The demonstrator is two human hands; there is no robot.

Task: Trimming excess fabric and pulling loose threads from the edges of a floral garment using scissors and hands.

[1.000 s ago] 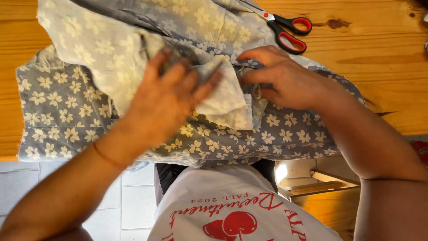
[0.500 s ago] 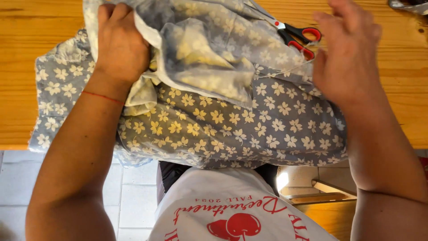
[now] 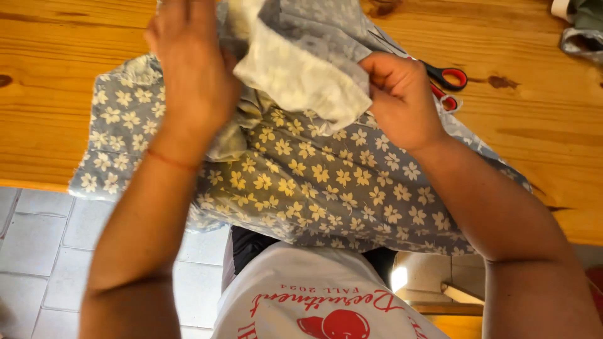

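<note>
Head view, looking down on a wooden table [image 3: 56,75].

Grey floral fabric [image 3: 314,182] spread over the near table edge from 9 o'clock to 4 o'clock, lower margin hanging past the edge above the tiled floor [image 3: 38,251]. Printed side up across the centre: white and yellow flowers on grey. Upper portion lifted and turned back at 12 o'clock, showing the paler reverse side [image 3: 295,75] as a bunched fold between both hands.

Left hand [image 3: 191,69] at 11 o'clock, back toward the camera, fingers curled down into the bunched cloth; grasping the fabric, though fingertips hidden beneath the fold. Thin red band [image 3: 173,160] around the left wrist.

Right hand [image 3: 402,100] at 1 o'clock, clenched on the edge of the turned-back fold, thumb and fingers pinching the pale cloth just beside the knuckles.

Red-handled scissors [image 3: 449,85] flat on the table at 2 o'clock, just beyond the right hand, blades partly covered by the fabric; touching neither hand.

More cloth [image 3: 581,37] at the far 2 o'clock corner, well apart from the hands, mostly cut off by the frame.

White shirt with red print [image 3: 314,295] at 6 o'clock, below the hanging fabric.
</note>
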